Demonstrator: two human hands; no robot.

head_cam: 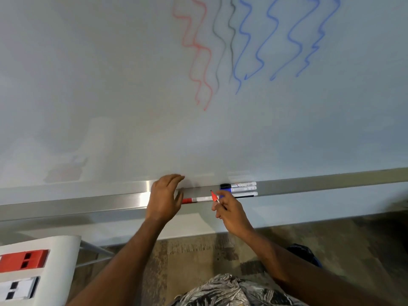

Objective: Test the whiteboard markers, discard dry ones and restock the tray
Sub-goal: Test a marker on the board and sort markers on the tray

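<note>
Patterned shirt (231,290) at the bottom, then hands: right hand (231,215) pinches a red-tipped marker (214,197). Left hand (164,199) hangs loose just beside the red-capped marker (196,199), which lies lengthwise along the tray (88,202) between both hands. Left looks nearer.

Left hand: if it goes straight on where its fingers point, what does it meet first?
Probably the whiteboard, just above the tray: the left hand points its fingers up-right at the board's bottom edge. Depth is unclear; they may already touch it.
</note>
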